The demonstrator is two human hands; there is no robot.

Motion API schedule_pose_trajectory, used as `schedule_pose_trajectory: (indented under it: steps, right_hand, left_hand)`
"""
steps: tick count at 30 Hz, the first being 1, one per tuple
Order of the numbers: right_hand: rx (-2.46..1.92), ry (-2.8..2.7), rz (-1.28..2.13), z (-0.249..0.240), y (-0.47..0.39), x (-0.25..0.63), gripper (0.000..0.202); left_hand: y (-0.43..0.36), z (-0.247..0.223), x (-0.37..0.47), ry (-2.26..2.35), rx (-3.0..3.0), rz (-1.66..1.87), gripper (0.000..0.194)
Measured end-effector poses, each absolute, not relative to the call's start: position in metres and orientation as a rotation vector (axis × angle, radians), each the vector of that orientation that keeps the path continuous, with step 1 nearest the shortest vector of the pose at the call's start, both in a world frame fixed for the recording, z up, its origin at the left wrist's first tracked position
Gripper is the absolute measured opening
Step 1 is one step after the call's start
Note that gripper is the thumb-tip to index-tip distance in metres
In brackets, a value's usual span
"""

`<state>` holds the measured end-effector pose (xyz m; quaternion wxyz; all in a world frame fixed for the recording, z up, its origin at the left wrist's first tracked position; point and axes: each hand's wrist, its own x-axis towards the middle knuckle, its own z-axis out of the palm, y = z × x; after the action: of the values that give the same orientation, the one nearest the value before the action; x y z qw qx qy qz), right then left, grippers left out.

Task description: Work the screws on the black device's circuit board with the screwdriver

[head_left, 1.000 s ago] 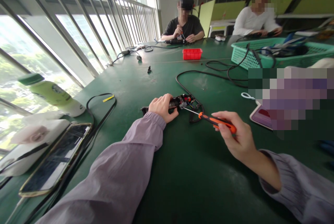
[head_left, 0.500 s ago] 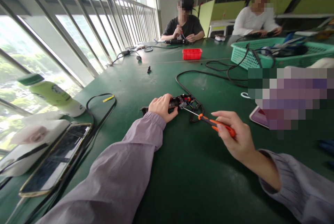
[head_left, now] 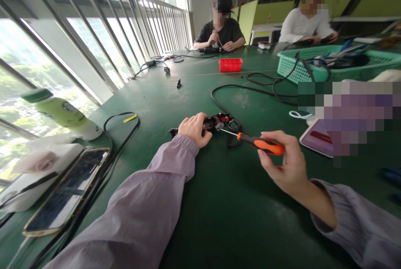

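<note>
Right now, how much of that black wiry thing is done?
Done: the black device is open, its wires showing. In hand: the left hand holds it; the right hand points the screwdriver at it. Left: the wires are uncovered; screws are too small to see.

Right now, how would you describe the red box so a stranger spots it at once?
On the green table, look toward the person in the dark shirt opposite. A small red box sits this side of them, left of the teal basket. It's bright red and far smaller than that basket.
</note>
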<state>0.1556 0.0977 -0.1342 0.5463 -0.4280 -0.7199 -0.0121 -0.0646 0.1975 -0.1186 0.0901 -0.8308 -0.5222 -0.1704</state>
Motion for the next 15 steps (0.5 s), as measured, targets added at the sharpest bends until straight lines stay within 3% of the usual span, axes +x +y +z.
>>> schedule_pose_trajectory:
  steps: [3, 8, 12, 15]
  right_hand:
    - [-1.09, -1.802, 0.05, -0.1322, 0.0969, 0.1552, 0.024]
    - [-1.02, -1.711, -0.055, -0.1331, 0.0982, 0.1548, 0.036]
    - [-1.068, -1.806, 0.027, -0.1339, 0.0987, 0.155, 0.027]
    - [-1.065, -1.754, -0.005, -0.1331, 0.0984, 0.1544, 0.03]
  left_hand:
    - [0.1979, -0.1185, -0.0653, -1.552, -2.48, -0.488, 0.033]
    - [0.199, -0.1196, -0.0663, -1.538, -2.489, -0.505, 0.032]
    - [0.1987, -0.1194, -0.0663, -1.534, -2.49, -0.514, 0.031]
    - [0.1987, -0.1191, -0.0662, -1.529, -2.501, -0.513, 0.031]
